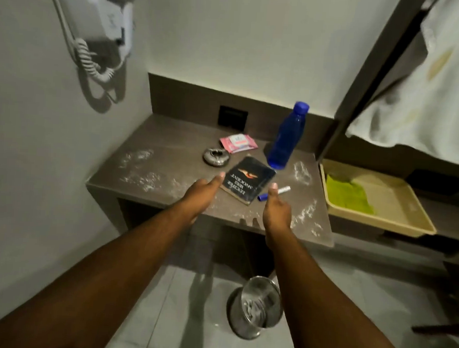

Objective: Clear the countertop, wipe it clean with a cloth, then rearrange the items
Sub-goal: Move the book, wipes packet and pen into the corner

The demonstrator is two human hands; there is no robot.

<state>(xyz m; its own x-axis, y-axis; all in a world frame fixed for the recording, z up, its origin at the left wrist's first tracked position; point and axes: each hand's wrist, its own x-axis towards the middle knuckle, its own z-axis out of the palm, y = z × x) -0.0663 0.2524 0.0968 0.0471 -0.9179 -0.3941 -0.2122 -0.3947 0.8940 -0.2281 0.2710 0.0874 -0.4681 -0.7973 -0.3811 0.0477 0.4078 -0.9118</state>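
A brown countertop (160, 142) dusted with white powder carries a dark book (249, 179), a blue bottle (285, 137), a pink packet (237, 142), a metal ashtray (216, 157) and a white pen with a blue cap (275, 192). My left hand (203, 193) hovers just left of the book, fingers stretched, holding nothing. My right hand (275, 211) hovers at the book's right, thumb up near the pen, also empty. A green cloth (348, 194) lies in a beige tray (408, 211) to the right of the counter.
A wall-mounted hair dryer with a coiled cord (97, 31) hangs at upper left. A metal bin (255, 307) stands on the tiled floor under the counter's front edge. White fabric (421, 99) hangs at upper right above the tray. A dark socket (232, 116) sits in the backsplash.
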